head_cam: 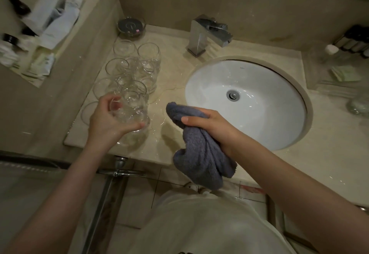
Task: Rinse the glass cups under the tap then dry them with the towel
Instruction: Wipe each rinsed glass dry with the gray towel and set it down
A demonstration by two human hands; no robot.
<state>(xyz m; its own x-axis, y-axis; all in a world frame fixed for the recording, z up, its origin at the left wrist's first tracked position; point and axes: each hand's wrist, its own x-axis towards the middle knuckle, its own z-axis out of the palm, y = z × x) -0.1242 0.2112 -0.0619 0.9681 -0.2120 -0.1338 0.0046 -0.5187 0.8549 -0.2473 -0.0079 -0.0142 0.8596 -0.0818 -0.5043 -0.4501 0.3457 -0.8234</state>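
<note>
The left hand (107, 118) grips a cup (131, 112) over the wet table (173, 86), seemingly lifted. The right hand (209, 126) clutches the towel (199, 158) beside the sink (259, 118).

Dim warm light, soft focus, warped edges

A single head-worn camera looks steeply down from above, close over the sink (247, 102). It faces the wall behind the tap (207, 34); the wide lens bends the edges, so shelves left of the sink look blurred.
</note>
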